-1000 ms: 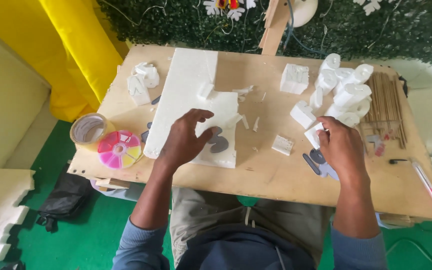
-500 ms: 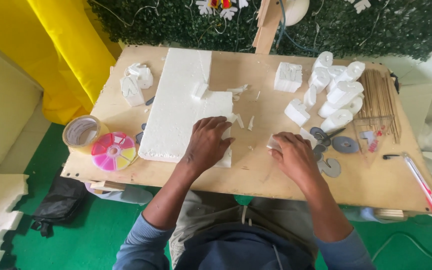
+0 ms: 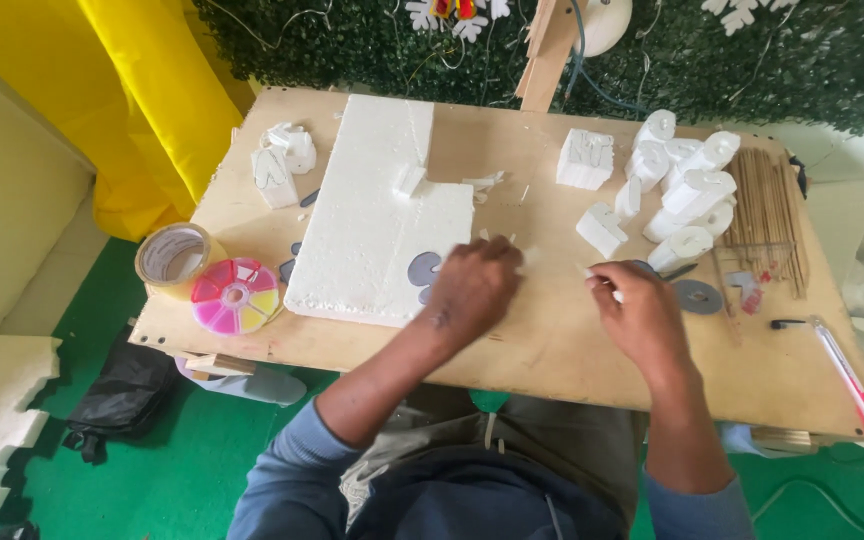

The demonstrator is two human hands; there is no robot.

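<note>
A person is sitting at a plywood table [image 3: 552, 350], working with white foam. The left hand [image 3: 472, 290] is pressing palm-down on the near right corner of a large foam sheet [image 3: 372, 220], fingers curled over a grey template shape [image 3: 422, 270] lying on that corner; whether the fingers are gripping anything is hard to tell. The right hand [image 3: 637, 315] is resting on the bare tabletop just beside the sheet, its fingers pinched together on something small and white [image 3: 615, 295], too small to identify. Judging by how things lie, a good deal of cutting appears done: a cluster of finished foam cut-outs [image 3: 682, 190] is standing at the far right, two more foam pieces [image 3: 282, 160] are sitting at the far left, and the sheet is already missing a notch at its upper right. Most of the sheet is remaining uncut, and a grey disc [image 3: 697, 296] is waiting near the right hand. A bundle of thin wooden sticks [image 3: 767, 215], a tape roll [image 3: 172, 255] and a round colour tray [image 3: 235, 296] are lying nearby. The left palm is hiding part of the template, and a red-tipped tool [image 3: 847, 375] is running off the table's right edge.
</note>
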